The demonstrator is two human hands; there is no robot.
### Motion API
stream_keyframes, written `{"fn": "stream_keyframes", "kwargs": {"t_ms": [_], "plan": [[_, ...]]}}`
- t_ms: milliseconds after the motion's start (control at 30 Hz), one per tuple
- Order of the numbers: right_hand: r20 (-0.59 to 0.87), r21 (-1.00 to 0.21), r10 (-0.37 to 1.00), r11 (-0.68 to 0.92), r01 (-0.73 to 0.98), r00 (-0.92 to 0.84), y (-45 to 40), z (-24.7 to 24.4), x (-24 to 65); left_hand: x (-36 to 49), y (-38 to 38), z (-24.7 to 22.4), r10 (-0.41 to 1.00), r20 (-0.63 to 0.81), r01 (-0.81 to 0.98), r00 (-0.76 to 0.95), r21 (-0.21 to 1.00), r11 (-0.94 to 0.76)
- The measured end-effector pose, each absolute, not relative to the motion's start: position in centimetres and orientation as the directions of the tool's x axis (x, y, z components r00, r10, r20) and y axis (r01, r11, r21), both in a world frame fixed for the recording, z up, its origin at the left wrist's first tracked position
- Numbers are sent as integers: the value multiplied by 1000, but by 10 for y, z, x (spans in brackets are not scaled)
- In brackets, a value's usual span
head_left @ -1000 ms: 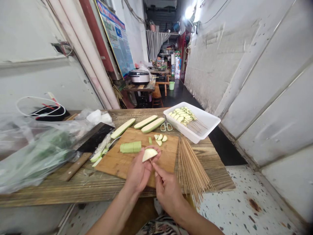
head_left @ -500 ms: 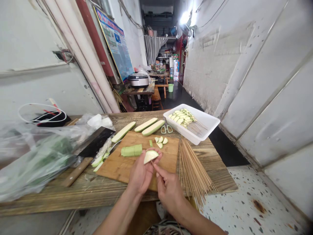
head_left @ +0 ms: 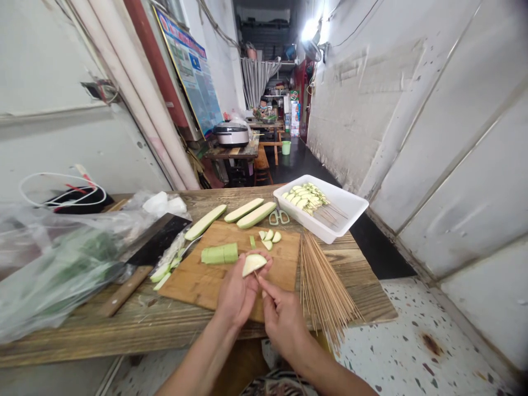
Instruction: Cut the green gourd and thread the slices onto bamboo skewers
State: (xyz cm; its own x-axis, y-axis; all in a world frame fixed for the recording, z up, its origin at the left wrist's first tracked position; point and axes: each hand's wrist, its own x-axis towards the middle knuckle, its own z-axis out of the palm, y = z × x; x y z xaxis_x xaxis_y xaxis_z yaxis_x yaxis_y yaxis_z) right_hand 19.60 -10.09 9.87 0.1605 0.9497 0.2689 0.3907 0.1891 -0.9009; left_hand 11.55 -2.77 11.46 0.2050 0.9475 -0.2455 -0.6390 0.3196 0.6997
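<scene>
A pale half-round zucchini slice lies across the fingers of my left hand, which is cupped around it above the cutting board. My right hand pinches a thin wooden skewer close to its tip, and the tip meets the slice's lower edge. How deep it goes in cannot be made out. On the board, left of my hands, rests a row of cut zucchini. Several loose zucchini slices and a small green strip lie behind my hands.
Halved zucchinis lie behind the board, beside green-handled scissors. A white tub holds skewered slices. Loose bamboo skewers fan out at right. A cleaver and plastic bags occupy the left.
The view has shifted slightly, so the surroundings appear a little further left. Both hands keep nearly the same pose, with the slice and skewer still together.
</scene>
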Motion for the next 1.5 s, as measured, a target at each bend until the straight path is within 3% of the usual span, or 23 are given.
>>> {"fn": "stream_keyframes", "kwargs": {"t_ms": [1033,1300,1500], "plan": [[238,-918,954,160,363,181,-97,91,191,115,-29,104,946,-247,-641,208,697,323],[218,-903,945,102,417,243,-91,91,194,124,-36,103,904,-341,-653,257,628,422],[210,-924,944,108,366,253,-90,92,197,124,-34,103,898,-302,-655,319,615,440]]}}
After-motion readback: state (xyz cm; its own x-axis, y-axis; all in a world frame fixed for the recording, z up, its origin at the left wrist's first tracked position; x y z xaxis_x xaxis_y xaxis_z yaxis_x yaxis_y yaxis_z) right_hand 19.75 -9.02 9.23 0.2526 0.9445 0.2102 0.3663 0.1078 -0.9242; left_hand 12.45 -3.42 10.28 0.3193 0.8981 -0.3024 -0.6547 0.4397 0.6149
